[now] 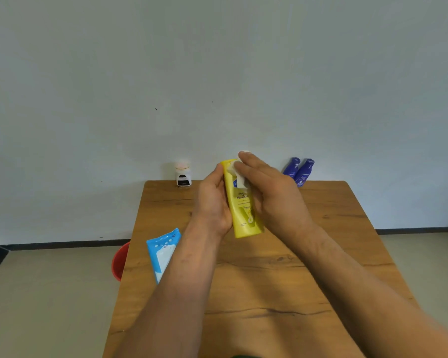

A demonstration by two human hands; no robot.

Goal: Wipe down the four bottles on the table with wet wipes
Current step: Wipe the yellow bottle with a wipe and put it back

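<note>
Left hand (pixel 212 202) curls round the yellow bottle (pixel 243 215), its long axis twelve to six; my right hand (pixel 272 195), fingers flat, presses the wipe (pixel 239 177) at the twelve-o'clock end.

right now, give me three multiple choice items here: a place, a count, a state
1. Where does the wipes pack lie? A) near the left edge of the table B) at the far right corner C) on the floor
2. How many blue bottles stand at the far edge? A) one B) two C) four
3. What state is the yellow bottle in? A) standing alone B) lying flat C) gripped in a hand
Answers: A, it lies by that edge; B, two stand side by side; C, the left hand grips it while the right hand presses a wipe on it.
</note>
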